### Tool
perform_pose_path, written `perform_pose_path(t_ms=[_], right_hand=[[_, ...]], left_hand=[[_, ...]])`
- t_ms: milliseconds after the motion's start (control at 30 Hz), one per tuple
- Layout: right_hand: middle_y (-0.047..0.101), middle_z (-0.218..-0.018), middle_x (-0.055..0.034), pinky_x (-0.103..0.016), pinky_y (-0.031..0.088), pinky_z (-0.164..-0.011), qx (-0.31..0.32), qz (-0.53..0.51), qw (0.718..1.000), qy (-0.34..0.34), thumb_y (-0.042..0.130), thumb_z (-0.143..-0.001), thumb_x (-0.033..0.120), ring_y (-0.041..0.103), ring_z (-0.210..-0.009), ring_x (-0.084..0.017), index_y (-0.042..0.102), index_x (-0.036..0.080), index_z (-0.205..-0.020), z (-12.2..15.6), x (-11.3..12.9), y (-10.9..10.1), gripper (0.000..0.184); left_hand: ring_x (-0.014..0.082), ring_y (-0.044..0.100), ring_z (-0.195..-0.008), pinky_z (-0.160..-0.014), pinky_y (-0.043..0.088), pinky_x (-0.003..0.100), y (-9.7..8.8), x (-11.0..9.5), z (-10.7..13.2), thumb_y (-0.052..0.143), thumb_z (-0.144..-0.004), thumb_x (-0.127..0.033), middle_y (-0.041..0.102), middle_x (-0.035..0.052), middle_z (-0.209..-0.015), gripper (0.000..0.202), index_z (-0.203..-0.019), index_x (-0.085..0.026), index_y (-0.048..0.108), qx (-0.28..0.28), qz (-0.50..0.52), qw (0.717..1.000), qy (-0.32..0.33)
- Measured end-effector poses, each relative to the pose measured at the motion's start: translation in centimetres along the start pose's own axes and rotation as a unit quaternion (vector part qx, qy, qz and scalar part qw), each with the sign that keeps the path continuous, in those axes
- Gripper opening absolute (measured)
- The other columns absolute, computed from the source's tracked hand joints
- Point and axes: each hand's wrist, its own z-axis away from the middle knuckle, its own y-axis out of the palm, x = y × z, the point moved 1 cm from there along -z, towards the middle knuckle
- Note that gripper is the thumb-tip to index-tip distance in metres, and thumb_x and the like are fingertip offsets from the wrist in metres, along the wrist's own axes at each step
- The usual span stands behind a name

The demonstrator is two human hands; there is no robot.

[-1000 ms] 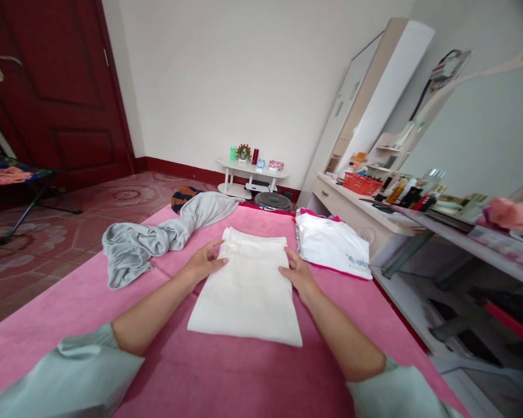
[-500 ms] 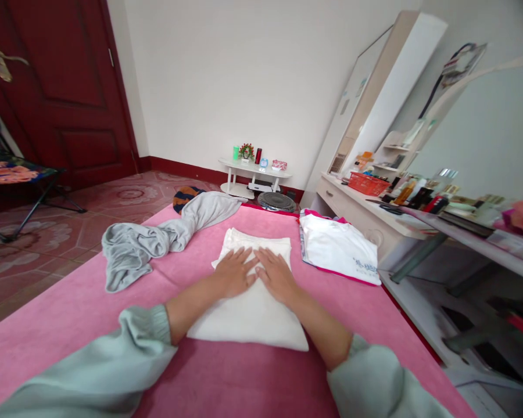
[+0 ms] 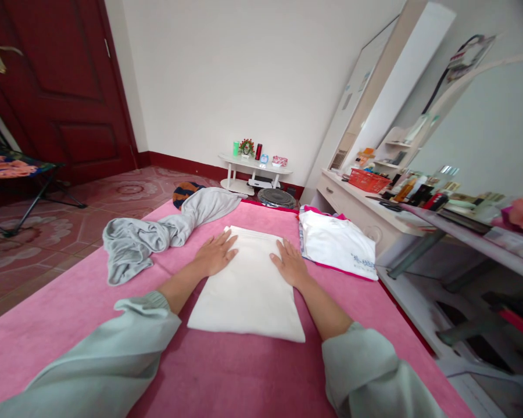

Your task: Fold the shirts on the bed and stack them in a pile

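Note:
A folded white cloth [image 3: 248,284] lies flat on the pink bed cover [image 3: 70,302] in front of me. My left hand [image 3: 217,253] rests flat on its left edge with fingers stretched out. My right hand [image 3: 290,264] lies flat on its right edge, fingers also extended. Neither hand holds anything. Both sleeves are pale green.
A crumpled grey garment [image 3: 157,232] lies to the left of the cloth. A folded white garment on pink ones [image 3: 337,244] sits to the right. A cluttered dresser [image 3: 375,203] stands on the right, a small white table [image 3: 255,171] by the far wall, a dark red door [image 3: 61,87] at left.
Both hands slid apart from the middle of the white cloth out to its left and right edges, flattening it.

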Motion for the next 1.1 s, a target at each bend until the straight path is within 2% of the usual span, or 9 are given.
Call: perform_pose_path(t_ms=[200,267,400,500,633,733,867,1000,1100], right_hand=[[0.023,-0.152,-0.0117,-0.042,0.018,-0.111,0.004,0.017,1.000,-0.017,0.023,-0.096,0.049,0.017,-0.140,-0.024,0.026,0.014,-0.146,6.4,-0.4,-1.5,0.061],[0.035,-0.147,-0.0145,-0.043,0.024,-0.108,0.001,0.030,0.999,-0.022,0.030,-0.095,0.042,0.029,-0.136,-0.026,0.037,0.013,-0.140,8.3,0.1,-3.1,0.054],[0.060,-0.122,-0.0140,-0.048,0.027,-0.103,-0.019,0.049,0.998,-0.031,0.038,-0.089,0.023,0.052,-0.115,-0.028,0.066,0.015,-0.108,11.7,2.8,-6.7,0.034],[0.059,-0.124,-0.0077,-0.041,0.025,-0.106,-0.062,0.001,0.991,-0.121,0.044,-0.084,0.017,0.050,-0.116,-0.023,0.064,0.020,-0.110,14.5,6.3,-7.6,0.033],[0.047,-0.139,-0.0081,-0.040,0.023,-0.109,-0.027,-0.038,0.975,-0.215,0.053,-0.079,0.021,0.041,-0.127,-0.024,0.049,0.022,-0.131,17.1,10.9,-5.3,0.052],[0.038,-0.145,-0.0132,-0.039,0.030,-0.105,-0.017,-0.014,0.977,-0.214,0.053,-0.081,0.022,0.035,-0.132,-0.027,0.042,0.017,-0.137,16.7,12.6,-3.8,0.058],[0.066,-0.110,-0.0118,-0.032,0.043,-0.086,-0.002,-0.002,0.981,-0.195,0.045,-0.087,0.022,0.060,-0.103,-0.025,0.060,0.017,-0.114,13.8,12.9,-4.7,0.031],[0.070,-0.081,-0.0058,-0.027,0.044,-0.070,-0.058,-0.149,0.975,-0.155,0.043,-0.088,0.027,0.064,-0.078,-0.020,0.065,0.017,-0.085,9.7,13.1,-8.6,0.024],[0.070,-0.076,-0.0033,-0.026,0.045,-0.062,-0.106,-0.356,0.920,-0.125,0.048,-0.084,0.033,0.063,-0.070,-0.019,0.063,0.016,-0.079,7.3,14.1,-12.9,0.023]], left_hand=[[0.0224,0.017,-0.141,-0.113,0.013,0.044,-0.9,0.4,5.0,0.022,-0.095,-0.048,0.025,0.0086,-0.152,0.058,-0.145,-0.018,0.029,-0.004,-0.003,1.000,-0.018],[0.0225,0.018,-0.141,-0.112,0.015,0.044,-1.2,0.4,6.7,0.024,-0.095,-0.046,0.026,0.0080,-0.151,0.056,-0.144,-0.019,0.031,-0.004,-0.001,1.000,-0.012],[0.0207,0.022,-0.139,-0.112,0.018,0.044,-1.6,0.8,9.2,0.028,-0.094,-0.042,0.028,0.0050,-0.150,0.052,-0.143,-0.022,0.033,-0.011,0.014,1.000,0.013],[0.0204,0.034,-0.135,-0.112,0.023,0.040,-1.7,1.2,10.2,0.035,-0.092,-0.039,0.040,0.0039,-0.145,0.048,-0.136,-0.022,0.047,-0.065,0.077,0.994,0.036],[0.0225,0.044,-0.128,-0.110,0.029,0.039,-2.0,1.5,10.4,0.044,-0.088,-0.035,0.052,0.0043,-0.136,0.043,-0.126,-0.021,0.058,-0.109,0.133,0.984,0.043],[0.0223,0.050,-0.122,-0.107,0.034,0.036,-2.4,1.6,10.4,0.047,-0.085,-0.029,0.058,0.0045,-0.130,0.039,-0.119,-0.021,0.063,-0.126,0.170,0.976,0.045],[0.0207,0.059,-0.110,-0.099,0.043,0.033,-2.6,1.9,10.4,0.046,-0.084,-0.024,0.065,0.0066,-0.118,0.037,-0.114,-0.017,0.065,-0.153,0.225,0.962,0.027],[0.0224,0.058,-0.111,-0.101,0.042,0.036,-2.3,2.4,10.2,0.048,-0.081,-0.025,0.064,0.0085,-0.120,0.041,-0.119,-0.015,0.061,-0.181,0.271,0.945,-0.006],[0.0237,0.056,-0.115,-0.102,0.040,0.038,-2.2,2.6,10.1,0.049,-0.081,-0.029,0.061,0.0117,-0.124,0.049,-0.126,-0.011,0.054,-0.200,0.307,0.930,-0.035]])
